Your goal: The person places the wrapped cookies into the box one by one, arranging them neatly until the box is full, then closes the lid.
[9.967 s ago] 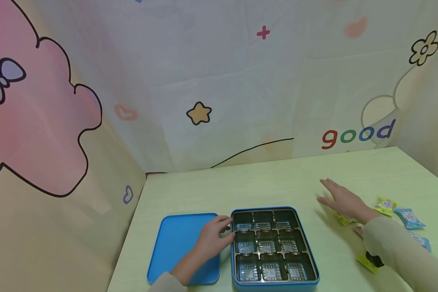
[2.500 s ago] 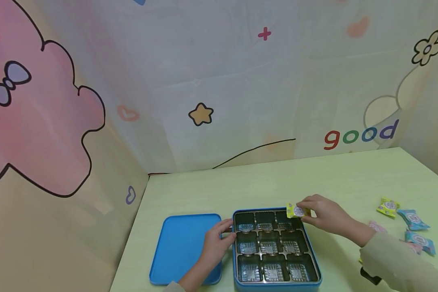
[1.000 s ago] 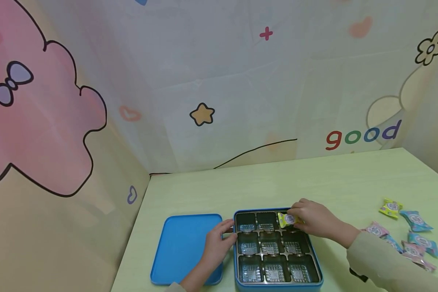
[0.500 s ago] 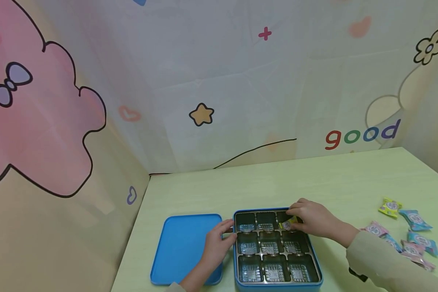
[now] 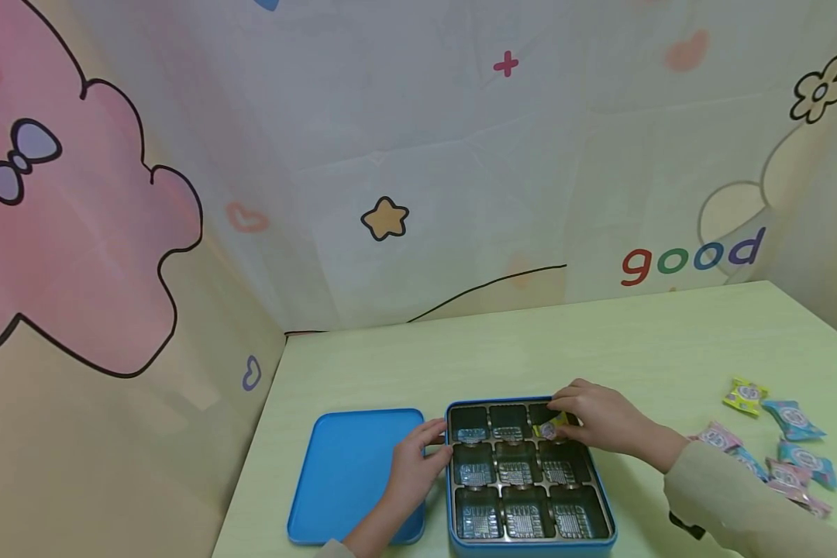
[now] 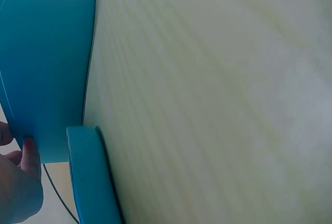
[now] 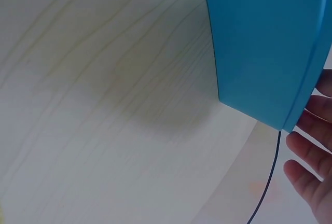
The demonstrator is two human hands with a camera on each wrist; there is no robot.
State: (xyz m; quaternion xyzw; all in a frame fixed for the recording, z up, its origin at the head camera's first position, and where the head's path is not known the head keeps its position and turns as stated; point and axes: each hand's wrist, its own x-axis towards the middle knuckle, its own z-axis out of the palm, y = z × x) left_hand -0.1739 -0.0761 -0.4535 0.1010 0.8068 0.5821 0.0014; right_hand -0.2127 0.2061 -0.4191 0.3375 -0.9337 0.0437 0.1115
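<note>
A blue tin box [image 5: 530, 549] holds a dark tray with three rows of square compartments. In its back right compartment lies a yellow wrapped candy [image 5: 548, 429], partly covered by my right hand [image 5: 603, 416]. The thumb and fingers of that hand reach over the box's right rim and pinch the candy's right end. In the right wrist view its fingers [image 7: 307, 152] are at the box's edge, candy hidden. My left hand [image 5: 413, 466] rests its fingertips on the box's left side; in the left wrist view a finger [image 6: 31, 156] touches the blue wall.
A flat blue lid [image 5: 349, 469] lies left of the box, partly under my left forearm. At the right are another yellow candy [image 5: 746, 396], several blue candies [image 5: 795, 421] and pink candies [image 5: 718, 437]. A printed curtain [image 5: 460, 194] stands behind the table.
My right hand has carried the yellow candy from the right side to the box and lowered it into the back right compartment. My left hand has stayed at the box's left side.
</note>
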